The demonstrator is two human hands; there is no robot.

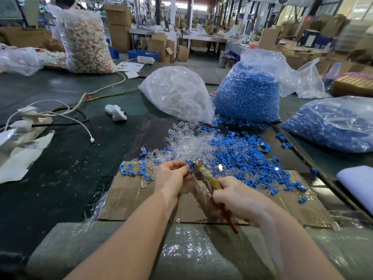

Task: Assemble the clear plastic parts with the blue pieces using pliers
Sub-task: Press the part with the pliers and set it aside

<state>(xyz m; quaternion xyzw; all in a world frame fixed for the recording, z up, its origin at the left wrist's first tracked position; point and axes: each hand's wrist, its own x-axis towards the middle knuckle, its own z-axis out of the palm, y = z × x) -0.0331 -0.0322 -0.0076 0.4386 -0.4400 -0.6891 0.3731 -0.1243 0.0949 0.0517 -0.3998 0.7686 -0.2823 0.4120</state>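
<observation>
Left hand (171, 174) pinches a blue piece (189, 165) at the pliers (203, 174) head, steadying it for pressing. Right hand (236, 197) grips the handles beside the blue pile (242, 154).

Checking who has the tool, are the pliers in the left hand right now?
No, the right hand grips the pliers by their handles, while the left hand pinches a small part at the tool's head.

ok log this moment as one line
step: pressing part | left hand: pinches blue piece at plier tip | right hand: grips pliers | loose parts pile: behind hands
</observation>
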